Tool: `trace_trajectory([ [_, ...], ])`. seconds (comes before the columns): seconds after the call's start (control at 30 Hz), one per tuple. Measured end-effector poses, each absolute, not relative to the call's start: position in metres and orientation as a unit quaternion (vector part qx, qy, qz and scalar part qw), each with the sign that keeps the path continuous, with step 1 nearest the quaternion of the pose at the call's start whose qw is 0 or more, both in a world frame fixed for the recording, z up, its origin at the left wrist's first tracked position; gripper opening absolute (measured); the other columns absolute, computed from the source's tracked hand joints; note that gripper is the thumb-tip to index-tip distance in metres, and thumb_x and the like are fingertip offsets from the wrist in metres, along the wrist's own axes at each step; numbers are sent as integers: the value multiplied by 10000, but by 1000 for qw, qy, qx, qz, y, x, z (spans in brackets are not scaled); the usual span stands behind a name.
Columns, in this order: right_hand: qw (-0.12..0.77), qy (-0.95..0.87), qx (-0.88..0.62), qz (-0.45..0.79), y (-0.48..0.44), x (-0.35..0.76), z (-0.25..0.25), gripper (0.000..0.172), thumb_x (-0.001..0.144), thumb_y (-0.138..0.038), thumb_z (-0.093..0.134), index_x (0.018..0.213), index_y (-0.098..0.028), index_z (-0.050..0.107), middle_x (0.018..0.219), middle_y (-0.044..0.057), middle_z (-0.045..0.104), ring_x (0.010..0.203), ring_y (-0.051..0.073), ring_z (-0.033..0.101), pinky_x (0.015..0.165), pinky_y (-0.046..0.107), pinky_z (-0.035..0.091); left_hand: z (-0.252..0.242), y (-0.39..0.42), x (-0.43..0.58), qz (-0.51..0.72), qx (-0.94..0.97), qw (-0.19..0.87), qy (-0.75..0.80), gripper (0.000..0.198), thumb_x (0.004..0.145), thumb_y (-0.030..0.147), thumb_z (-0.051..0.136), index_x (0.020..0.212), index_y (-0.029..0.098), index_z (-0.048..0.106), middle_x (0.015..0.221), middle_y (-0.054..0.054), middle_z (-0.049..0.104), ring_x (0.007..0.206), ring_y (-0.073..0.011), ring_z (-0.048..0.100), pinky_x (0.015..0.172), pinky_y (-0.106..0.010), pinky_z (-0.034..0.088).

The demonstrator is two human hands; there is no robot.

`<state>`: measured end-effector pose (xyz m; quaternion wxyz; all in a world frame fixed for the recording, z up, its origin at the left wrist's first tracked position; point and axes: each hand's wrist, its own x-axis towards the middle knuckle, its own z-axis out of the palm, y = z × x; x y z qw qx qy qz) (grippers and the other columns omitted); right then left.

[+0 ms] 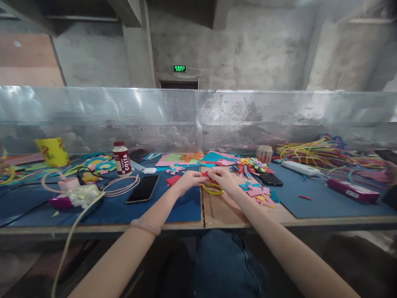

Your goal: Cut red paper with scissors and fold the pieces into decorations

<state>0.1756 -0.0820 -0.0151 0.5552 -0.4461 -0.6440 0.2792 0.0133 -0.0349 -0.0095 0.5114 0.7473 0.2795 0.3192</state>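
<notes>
Both hands meet over the middle of the table. My left hand (190,182) is closed in a pinch on a small piece of red paper (205,174). From the other side, my right hand (223,180) pinches the same piece, and its fingers partly cover it. Just beneath them lies a curved yellow thing (212,191), whose kind I cannot make out. More red paper (173,180) lies left of my left hand. Pink, blue and yellow paper scraps (259,193) are heaped to the right of my right hand.
A black phone (143,189), coiled pink cable (124,186) and Costa bottle (122,159) stand or lie leftward. Rightward are another phone (270,179), a white power strip (300,168) and bundled coloured stems (313,151). A perforated metal screen (173,120) closes the back.
</notes>
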Motion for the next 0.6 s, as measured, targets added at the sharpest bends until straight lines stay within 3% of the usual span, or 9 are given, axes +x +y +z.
trace_trajectory([
  [0.4, 566, -640, -446, 266, -87, 165, -13, 279, 695, -424, 545, 688, -148, 583, 593, -9, 554, 550, 109, 488, 530, 232, 376, -7, -38, 15, 335, 703, 552, 298, 272, 603, 364, 659, 763, 145, 639, 823, -77, 642, 840, -181, 584, 787, -321, 421],
  [0.6, 565, -657, -437, 242, -82, 163, -16, 294, 718, -427, 518, 662, -146, 585, 605, 4, 564, 561, 119, 481, 544, 241, 378, -7, -39, 15, 332, 699, 558, 299, 243, 635, 335, 625, 808, 165, 627, 826, -64, 633, 768, -155, 586, 712, -290, 430],
])
